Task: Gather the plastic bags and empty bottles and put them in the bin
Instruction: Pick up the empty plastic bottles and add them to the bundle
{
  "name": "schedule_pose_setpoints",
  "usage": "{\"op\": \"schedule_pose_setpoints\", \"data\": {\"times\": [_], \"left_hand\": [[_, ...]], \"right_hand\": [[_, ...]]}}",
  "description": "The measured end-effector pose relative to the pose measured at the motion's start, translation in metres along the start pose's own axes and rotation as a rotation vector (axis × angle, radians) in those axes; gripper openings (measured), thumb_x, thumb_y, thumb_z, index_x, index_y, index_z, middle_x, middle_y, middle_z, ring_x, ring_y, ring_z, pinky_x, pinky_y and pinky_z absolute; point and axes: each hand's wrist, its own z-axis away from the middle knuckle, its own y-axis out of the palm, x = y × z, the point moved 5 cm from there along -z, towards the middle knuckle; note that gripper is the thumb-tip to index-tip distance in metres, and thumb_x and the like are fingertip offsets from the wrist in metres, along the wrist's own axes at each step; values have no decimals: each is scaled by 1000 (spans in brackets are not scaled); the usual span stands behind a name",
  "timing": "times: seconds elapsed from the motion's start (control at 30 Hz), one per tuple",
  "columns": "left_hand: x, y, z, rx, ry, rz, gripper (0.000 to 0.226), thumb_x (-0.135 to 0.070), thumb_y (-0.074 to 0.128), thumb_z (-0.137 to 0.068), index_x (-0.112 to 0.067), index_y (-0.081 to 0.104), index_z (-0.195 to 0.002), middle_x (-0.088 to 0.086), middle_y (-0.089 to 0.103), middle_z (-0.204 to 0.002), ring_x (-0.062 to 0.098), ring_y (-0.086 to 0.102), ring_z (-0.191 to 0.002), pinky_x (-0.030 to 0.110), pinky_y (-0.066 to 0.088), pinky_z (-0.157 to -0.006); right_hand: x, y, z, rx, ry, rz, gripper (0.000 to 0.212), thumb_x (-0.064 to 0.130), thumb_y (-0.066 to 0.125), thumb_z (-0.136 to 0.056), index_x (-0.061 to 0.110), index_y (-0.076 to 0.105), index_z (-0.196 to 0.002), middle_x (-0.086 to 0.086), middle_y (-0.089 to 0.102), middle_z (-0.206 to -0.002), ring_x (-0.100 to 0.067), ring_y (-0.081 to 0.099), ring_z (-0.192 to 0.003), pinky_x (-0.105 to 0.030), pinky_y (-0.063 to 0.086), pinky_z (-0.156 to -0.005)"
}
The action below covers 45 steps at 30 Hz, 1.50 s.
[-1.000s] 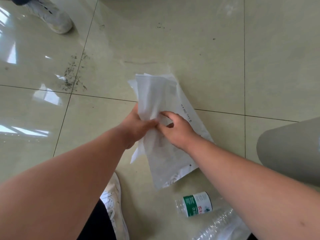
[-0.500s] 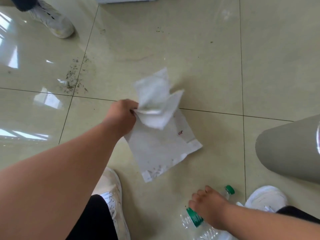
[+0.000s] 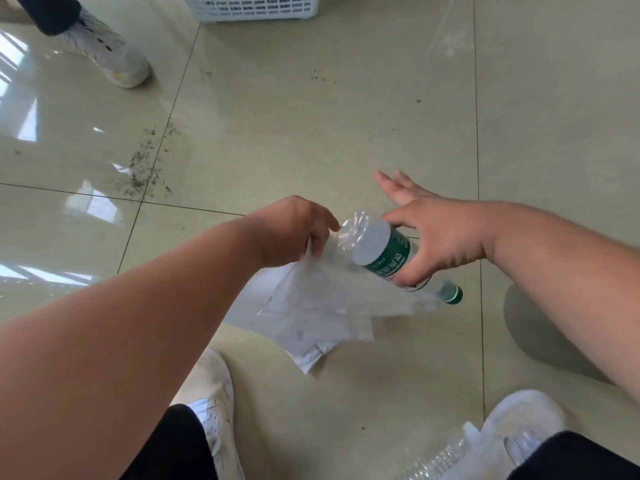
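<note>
My left hand (image 3: 291, 230) is shut on several white and clear plastic bags (image 3: 311, 317), which hang below it above the floor. My right hand (image 3: 440, 237) grips an empty clear bottle (image 3: 384, 251) with a green label and green cap between thumb and palm, its other fingers spread. The bottle lies tilted, base towards my left hand, cap pointing down right. A second clear bottle (image 3: 436, 462) lies on the floor by my right shoe. A white slatted basket (image 3: 252, 8) stands at the top edge.
Glossy tiled floor with a patch of dark crumbs (image 3: 145, 168) to the left. Another person's shoe (image 3: 107, 53) is at top left. My white shoes (image 3: 211, 400) are at the bottom. A grey rounded object (image 3: 533, 327) sits at the right, partly hidden by my arm.
My right hand picked the green-label bottle off the floor and raised it beside my left hand. The bags stayed in my left hand. The view tilted up, revealing the basket.
</note>
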Motion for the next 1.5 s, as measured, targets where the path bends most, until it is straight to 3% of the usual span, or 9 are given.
{"op": "schedule_pose_setpoints", "data": {"times": [0.2,0.43,0.53,0.6,0.77,1.03,1.27,1.4,1.5], "left_hand": [[-15,-22,-6,-104,-73,248,51,27,56,-77,-14,85,-80,-9,76,-93,15,72,-86,25,56,-83],[-8,-27,-6,-268,-287,805,55,2,75,-96,-21,66,-145,15,83,-115,32,82,-103,44,67,-90],[10,-31,-2,-223,-435,856,34,-31,66,-102,-6,75,-124,8,78,-106,22,77,-95,28,60,-86],[19,-25,9,-108,-507,1216,53,-54,56,-105,-5,77,-101,9,79,-84,19,78,-71,26,60,-70],[14,15,24,158,-352,1690,122,-105,40,-68,-15,70,-145,17,70,-147,39,68,-135,59,52,-112],[-32,67,-5,-18,-216,1087,56,-7,91,-86,-12,69,-138,20,78,-129,37,77,-120,61,58,-107],[10,62,5,-239,-563,869,56,-18,98,-73,-9,70,-121,11,82,-102,20,82,-83,36,70,-71],[20,67,19,-235,-646,878,47,-11,96,-79,-18,64,-112,8,79,-103,27,80,-93,41,68,-81],[25,72,25,-238,-668,863,44,-10,94,-82,-26,56,-98,4,74,-101,19,74,-87,37,63,-76]], "right_hand": [[11,9,1,171,-202,-914,47,20,81,-67,9,75,-113,-12,77,-112,-27,74,-103,-38,58,-92],[-1,49,-8,-25,-134,-868,44,9,89,-70,14,77,-112,-8,81,-110,-23,77,-104,-38,59,-93],[-13,57,-11,-96,-152,-1144,47,17,87,-62,6,77,-106,-15,79,-101,-29,76,-92,-39,61,-81],[-26,58,-12,-112,-140,-1417,56,21,84,-61,4,73,-113,-19,74,-102,-34,72,-91,-46,60,-85],[-50,62,-19,-252,-2,-1586,61,33,89,-58,9,73,-111,-20,76,-106,-35,72,-94,-50,58,-92],[-17,64,-28,-515,194,-927,78,87,70,-63,26,77,-111,8,82,-105,-12,76,-103,-42,56,-101],[-51,96,-7,-631,303,-763,68,70,63,-86,40,44,-144,7,48,-144,-14,61,-115,-35,45,-105],[-62,191,38,11,333,-257,49,57,76,-80,27,56,-113,6,59,-105,-25,65,-102,-31,49,-81],[-56,294,73,604,297,124,74,45,77,-80,22,47,-143,-9,49,-139,-34,51,-131,-43,42,-104]]}}
